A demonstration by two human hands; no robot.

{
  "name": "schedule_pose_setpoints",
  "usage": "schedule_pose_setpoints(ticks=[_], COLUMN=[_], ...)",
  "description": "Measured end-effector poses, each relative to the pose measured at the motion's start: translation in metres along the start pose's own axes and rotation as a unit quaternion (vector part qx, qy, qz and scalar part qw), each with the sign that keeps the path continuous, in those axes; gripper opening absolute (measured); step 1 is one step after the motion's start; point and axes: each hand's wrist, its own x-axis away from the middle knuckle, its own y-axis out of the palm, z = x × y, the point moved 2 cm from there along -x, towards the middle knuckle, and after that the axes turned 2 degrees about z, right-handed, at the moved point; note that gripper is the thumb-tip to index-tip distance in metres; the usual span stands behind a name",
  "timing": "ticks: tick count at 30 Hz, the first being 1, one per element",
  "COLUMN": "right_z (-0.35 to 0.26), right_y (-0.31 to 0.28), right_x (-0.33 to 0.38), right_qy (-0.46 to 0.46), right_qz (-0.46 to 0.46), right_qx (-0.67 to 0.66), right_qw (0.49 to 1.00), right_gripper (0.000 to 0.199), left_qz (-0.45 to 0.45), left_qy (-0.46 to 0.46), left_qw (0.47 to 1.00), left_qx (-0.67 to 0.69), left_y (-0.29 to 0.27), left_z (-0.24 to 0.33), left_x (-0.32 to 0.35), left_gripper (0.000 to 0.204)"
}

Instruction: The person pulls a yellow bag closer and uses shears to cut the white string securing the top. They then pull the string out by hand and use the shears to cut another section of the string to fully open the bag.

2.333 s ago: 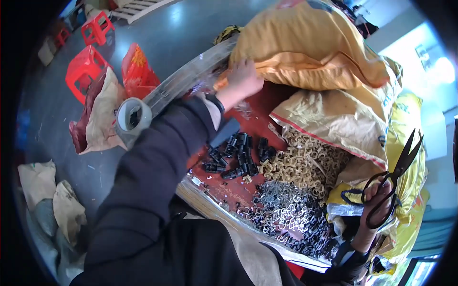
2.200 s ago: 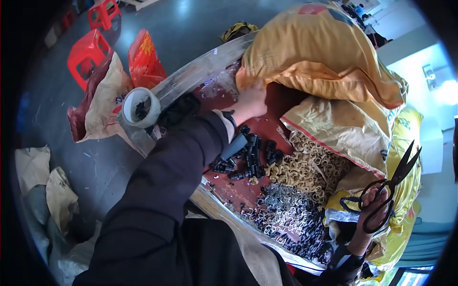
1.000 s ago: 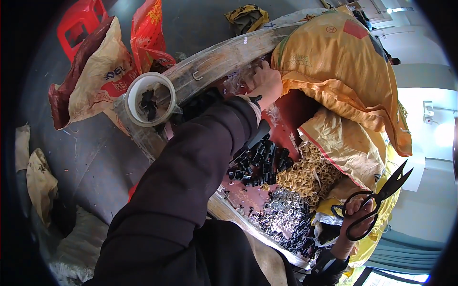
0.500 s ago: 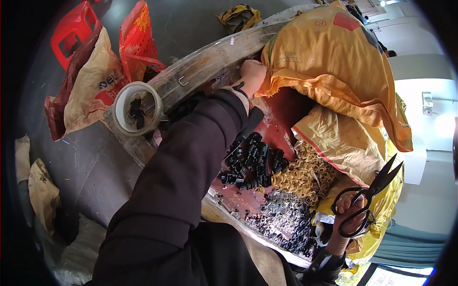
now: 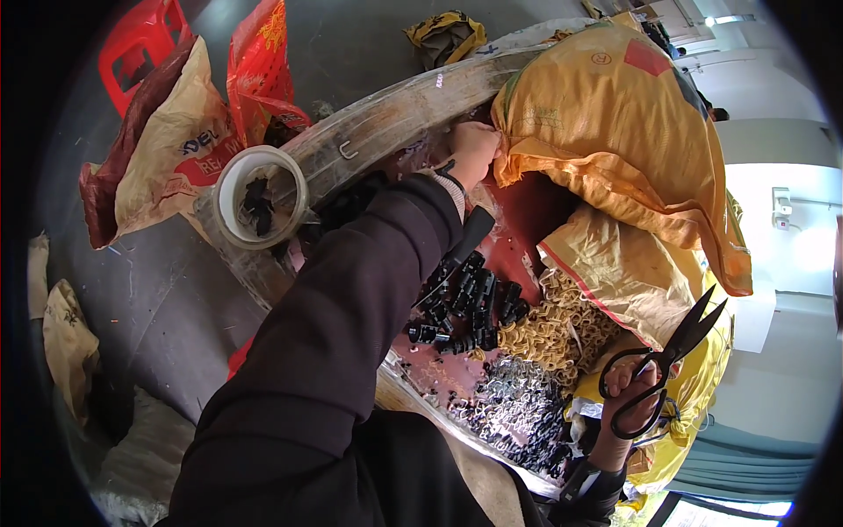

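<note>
My left hand [image 5: 475, 151] reaches across to the far side, its fingers closed on the edge of a large orange woven sack [image 5: 606, 110]. The sack's mouth gapes toward me, and its inside is dark. At the right, my right hand [image 5: 634, 385] grips black-handled scissors [image 5: 676, 347], with the blades pointing up and slightly apart. Below the sack, black plastic parts [image 5: 474, 303] lie in a pile. Beside them are a heap of tan ring-like pieces [image 5: 558, 325] and a spread of small black and silver pieces [image 5: 518, 404].
A white tub [image 5: 261, 198] with black bits stands at the table's left corner, by the worn wooden edge [image 5: 386, 123]. Opened sacks [image 5: 176, 149] and a red stool [image 5: 132, 53] are on the floor. A cream sack [image 5: 619, 263] and yellow sacking [image 5: 702, 386] lie at the right.
The scissors and my right hand have shifted slightly left and down. My left hand still grips the sack; the view has moved a little.
</note>
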Motion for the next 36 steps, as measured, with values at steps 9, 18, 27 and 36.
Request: schedule_pose_setpoints(ticks=[9, 18, 27, 36], right_z=[0.003, 0.01, 0.005, 0.013], right_y=[0.022, 0.027, 0.04, 0.033], right_x=[-0.008, -0.011, -0.017, -0.018], right_qy=[-0.012, 0.019, 0.034, 0.041], right_qz=[0.005, -0.018, -0.053, -0.034], right_qx=[0.006, 0.016, 0.061, 0.067], right_qw=[1.0, 1.0, 0.996, 0.996], right_gripper=[0.053, 0.054, 0.053, 0.054], left_qz=[0.001, 0.011, 0.039, 0.043], left_qy=[0.002, -0.042, -0.009, 0.066], left_qw=[1.0, 0.985, 0.987, 0.997], left_qx=[0.004, 0.17, 0.153, 0.029], left_y=[-0.004, 0.001, 0.012, 0.02], left_z=[-0.011, -0.013, -0.016, -0.031], left_x=[0.002, 0.016, 0.02, -0.002], left_gripper=[0.004, 0.017, 0.02, 0.011])
